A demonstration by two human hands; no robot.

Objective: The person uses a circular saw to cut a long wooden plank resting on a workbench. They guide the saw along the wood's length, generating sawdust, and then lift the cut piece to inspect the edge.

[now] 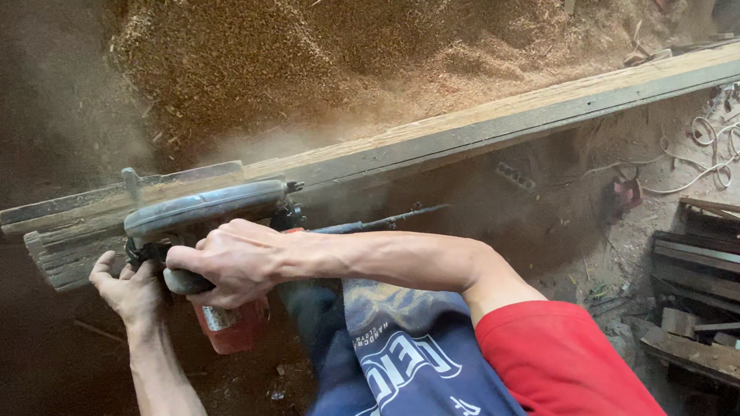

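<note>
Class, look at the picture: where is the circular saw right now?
The circular saw is left of centre, at the near end of the long plank, gripped by the right hand with the left hand beside it.

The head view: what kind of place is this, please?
Most likely a rough woodworking or sawmill yard. A large sawdust heap rises behind a long plank, the right hand holds a circular saw on it, and stacked boards lie on the dirt ground.

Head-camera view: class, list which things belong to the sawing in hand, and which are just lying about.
In use: circular saw, long plank, left hand, right hand.
Lying about: sawdust heap, white cord, stacked boards.
</note>
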